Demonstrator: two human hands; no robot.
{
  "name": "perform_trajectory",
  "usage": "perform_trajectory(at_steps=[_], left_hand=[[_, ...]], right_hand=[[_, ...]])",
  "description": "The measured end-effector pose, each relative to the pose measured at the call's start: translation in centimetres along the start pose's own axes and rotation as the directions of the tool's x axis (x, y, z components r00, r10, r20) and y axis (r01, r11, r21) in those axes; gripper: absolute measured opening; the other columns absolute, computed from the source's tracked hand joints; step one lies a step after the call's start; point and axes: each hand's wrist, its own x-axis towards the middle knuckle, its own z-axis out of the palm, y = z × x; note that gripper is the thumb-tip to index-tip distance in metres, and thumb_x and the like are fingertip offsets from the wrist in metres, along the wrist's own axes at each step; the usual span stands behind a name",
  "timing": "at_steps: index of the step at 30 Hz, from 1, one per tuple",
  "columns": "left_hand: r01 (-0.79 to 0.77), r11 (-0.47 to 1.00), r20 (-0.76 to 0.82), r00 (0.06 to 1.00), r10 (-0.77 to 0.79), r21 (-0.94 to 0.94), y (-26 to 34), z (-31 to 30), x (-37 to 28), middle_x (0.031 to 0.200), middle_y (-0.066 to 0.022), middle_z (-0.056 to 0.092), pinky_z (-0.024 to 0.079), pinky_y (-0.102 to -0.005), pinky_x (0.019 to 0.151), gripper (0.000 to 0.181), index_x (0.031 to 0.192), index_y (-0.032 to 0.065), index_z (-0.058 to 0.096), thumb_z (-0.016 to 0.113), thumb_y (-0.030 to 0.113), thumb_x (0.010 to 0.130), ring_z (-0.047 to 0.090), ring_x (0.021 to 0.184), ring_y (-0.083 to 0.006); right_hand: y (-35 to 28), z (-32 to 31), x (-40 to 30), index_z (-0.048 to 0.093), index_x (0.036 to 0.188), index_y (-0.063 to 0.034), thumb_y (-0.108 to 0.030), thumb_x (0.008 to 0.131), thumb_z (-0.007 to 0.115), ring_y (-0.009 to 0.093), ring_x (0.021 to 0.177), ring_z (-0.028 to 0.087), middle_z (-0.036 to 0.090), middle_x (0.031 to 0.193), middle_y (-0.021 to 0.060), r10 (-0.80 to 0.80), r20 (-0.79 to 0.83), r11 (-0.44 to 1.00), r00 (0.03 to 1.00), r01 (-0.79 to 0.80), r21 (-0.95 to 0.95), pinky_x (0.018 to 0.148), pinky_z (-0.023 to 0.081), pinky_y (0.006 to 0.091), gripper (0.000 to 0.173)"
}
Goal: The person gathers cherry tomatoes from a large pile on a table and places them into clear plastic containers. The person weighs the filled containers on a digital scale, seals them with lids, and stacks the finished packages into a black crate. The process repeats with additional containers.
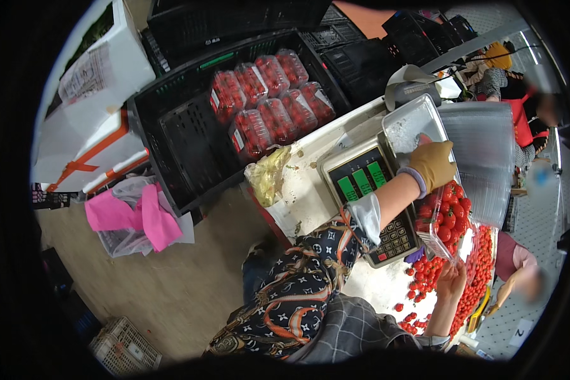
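Observation:
My left hand [431,166], in a tan glove with a lilac cuff, reaches across the digital scale [354,173] to its metal weighing tray [401,126]. Its fingers are curled and mostly hidden, close to the upper end of a clear plastic punnet [427,228]. Red cherry tomatoes [449,218] fill that punnet, which lies tilted beyond the keypad. Bare and palm up, my right hand [451,280] has its fingers on the clear plastic at the punnet's lower end. Loose cherry tomatoes [425,273] lie on the white table around my right forearm.
Several filled tomato punnets [270,102] sit in a black crate [190,147] at upper left. Nested clear containers [477,152] stand beyond the tray. Crumpled yellowish plastic [268,178] lies on the table's edge. A pink-draped bin [135,213] is on the floor. People work at right.

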Motion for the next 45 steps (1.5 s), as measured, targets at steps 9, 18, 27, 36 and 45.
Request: perform_trajectory(at_steps=[9, 18, 27, 36, 45], left_hand=[[-0.301, 0.951, -0.245, 0.919, 0.309, 0.071, 3.2, -0.3, -6.0, 0.114, -0.0196, 0.058, 0.048, -0.0415, 0.085, 0.047, 0.123, -0.0037, 0.049, 0.058, 0.021, 0.083, 0.057, 0.100, -0.0327], [-0.491, 0.869, -0.215, 0.856, 0.470, -0.055, 5.4, 2.3, -9.2, 0.117, -0.0188, 0.058, 0.044, -0.0424, 0.093, 0.043, 0.121, -0.0040, 0.052, 0.054, 0.020, 0.086, 0.056, 0.106, -0.0322], [-0.728, 0.681, 0.022, 0.682, 0.731, -0.085, 7.0, 3.7, -16.0, 0.103, -0.0127, 0.064, 0.050, -0.0374, 0.077, 0.040, 0.116, -0.0016, 0.057, 0.057, 0.019, 0.082, 0.062, 0.088, -0.0265], [-0.715, 0.662, 0.388, 0.557, 0.734, -0.225, 8.1, 8.2, -20.0, 0.094, -0.0044, 0.066, 0.045, -0.0339, 0.067, 0.040, 0.119, 0.0051, 0.058, 0.055, 0.022, 0.083, 0.061, 0.080, -0.0207], [-0.680, 0.696, 0.500, 0.531, 0.684, -0.230, 7.5, 9.8, -20.8, 0.089, -0.0101, 0.064, 0.048, -0.0367, 0.067, 0.041, 0.116, 0.0036, 0.061, 0.062, 0.013, 0.076, 0.062, 0.076, -0.0254]], right_hand=[[1.1, 0.8, -1.1, 0.056, 0.095, -0.0015, -0.014, 0.096, 0.042, 0.021, 0.091, 0.066, 0.066, 0.104, 0.0138, 0.055, -0.049, 0.997, 0.997, -0.057, -0.042, 0.077, 0.058, 0.0322, 0.019], [3.4, 0.0, -1.1, 0.052, 0.121, -0.0053, -0.033, 0.099, 0.038, 0.020, 0.102, 0.063, 0.063, 0.115, 0.0075, 0.185, 0.259, 0.982, 0.948, -0.172, -0.073, 0.077, 0.055, 0.0330, 0.038], [7.3, 4.1, -6.6, 0.040, 0.138, -0.0057, -0.036, 0.095, 0.045, 0.029, 0.133, 0.036, 0.038, 0.144, 0.0142, 0.152, 0.201, 0.988, 0.968, -0.151, -0.020, 0.109, 0.031, 0.0460, 0.054], [8.2, -9.0, -6.1, 0.044, 0.135, -0.0057, -0.036, 0.087, 0.055, 0.034, 0.133, 0.033, 0.036, 0.143, 0.0165, -0.356, -0.025, 0.514, 0.934, 0.173, -0.840, 0.107, 0.029, 0.0463, 0.058], [12.1, -14.1, -3.3, 0.048, 0.132, -0.0058, -0.035, 0.080, 0.065, 0.040, 0.132, 0.031, 0.035, 0.143, 0.0188, -0.422, 0.452, -0.338, 0.786, 0.326, -0.883, 0.106, 0.028, 0.0467, 0.062]])
